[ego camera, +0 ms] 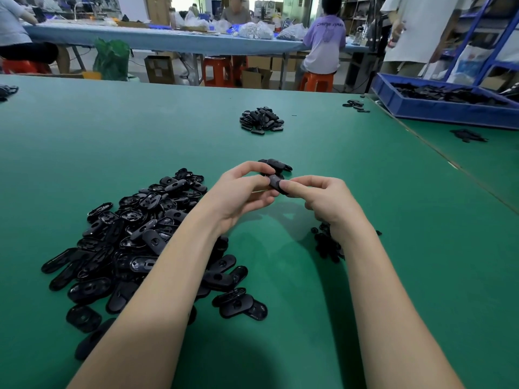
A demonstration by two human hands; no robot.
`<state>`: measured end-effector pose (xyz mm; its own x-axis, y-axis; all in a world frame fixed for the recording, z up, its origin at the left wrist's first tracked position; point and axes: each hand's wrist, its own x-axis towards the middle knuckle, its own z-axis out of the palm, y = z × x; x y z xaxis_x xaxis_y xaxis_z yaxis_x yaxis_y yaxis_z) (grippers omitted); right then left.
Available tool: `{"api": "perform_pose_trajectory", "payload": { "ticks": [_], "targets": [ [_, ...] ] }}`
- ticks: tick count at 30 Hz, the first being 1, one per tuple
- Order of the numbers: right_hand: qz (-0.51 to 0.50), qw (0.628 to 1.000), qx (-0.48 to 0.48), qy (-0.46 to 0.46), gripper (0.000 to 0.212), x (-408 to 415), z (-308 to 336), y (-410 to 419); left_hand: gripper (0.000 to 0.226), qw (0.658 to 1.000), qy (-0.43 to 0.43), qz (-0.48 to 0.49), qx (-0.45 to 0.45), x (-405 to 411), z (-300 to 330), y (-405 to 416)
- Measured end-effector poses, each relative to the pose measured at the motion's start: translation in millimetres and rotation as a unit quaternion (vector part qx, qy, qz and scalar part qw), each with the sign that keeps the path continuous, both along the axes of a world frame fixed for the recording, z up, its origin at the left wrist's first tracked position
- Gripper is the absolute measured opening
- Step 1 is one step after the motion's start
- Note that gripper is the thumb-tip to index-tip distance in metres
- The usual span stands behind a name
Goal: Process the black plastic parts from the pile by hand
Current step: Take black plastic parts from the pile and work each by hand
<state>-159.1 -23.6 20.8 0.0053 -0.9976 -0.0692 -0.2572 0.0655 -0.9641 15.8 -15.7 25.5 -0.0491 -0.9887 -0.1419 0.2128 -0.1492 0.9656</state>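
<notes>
Fingers: both hands pinch one black part [276, 184] between them, above the green table [365, 220]
Left hand [238, 195]: curled on the part's left end
Right hand [325, 202]: thumb pressed on its right end
Pile [140, 237]: heaped under the left forearm
Small heap [261, 120]: farther back

Green tabletop [393, 220]. Big pile of black plastic parts [134, 237] toward the near left corner, spilling flat onto the mat. Smaller heap [261, 120] near the far edge, mid-table. A few parts [276, 165] lie in the centre. Small dark bits [327, 245] sit right of centre. A few loose pieces [356, 105] at the far right corner, more [7, 91] at the far left edge. Blue bin [438, 108] rests on the adjoining green surface beyond the right edge, with scraps [467, 135] in front of it.
</notes>
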Motion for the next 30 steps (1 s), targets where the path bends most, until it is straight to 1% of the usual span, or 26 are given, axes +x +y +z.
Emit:
{"api": "perform_pose_trajectory", "payload": {
  "ticks": [5,12,18,25,30],
  "targets": [
    [0.012,1.0,-0.007,0.0,0.019,0.0,-3.8,-0.9,0.017,0.998,-0.068,-0.004,0.004,-0.9,-3.2,1.1],
    [0.014,1.0,-0.006,0.021,0.011,1.1,-4.3,-4.1,0.015,0.997,-0.077,0.017,-0.01,-2.1,-8.1,-1.2],
    [0.003,0.999,0.005,0.051,0.013,2.9,-7.7,-5.6,0.02,0.993,-0.118,-0.004,-0.015,-2.7,-10.7,-1.9],
    [0.007,0.998,-0.011,0.068,0.01,4.5,-10.1,-7.6,0.02,0.994,-0.113,-0.001,-0.009,-2.1,-11.6,-2.3],
    [0.011,0.998,-0.011,0.064,0.009,5.9,-11.3,-7.2,0.019,0.995,-0.104,0.006,0.0,-0.7,-10.5,-3.1]
  ]
}}
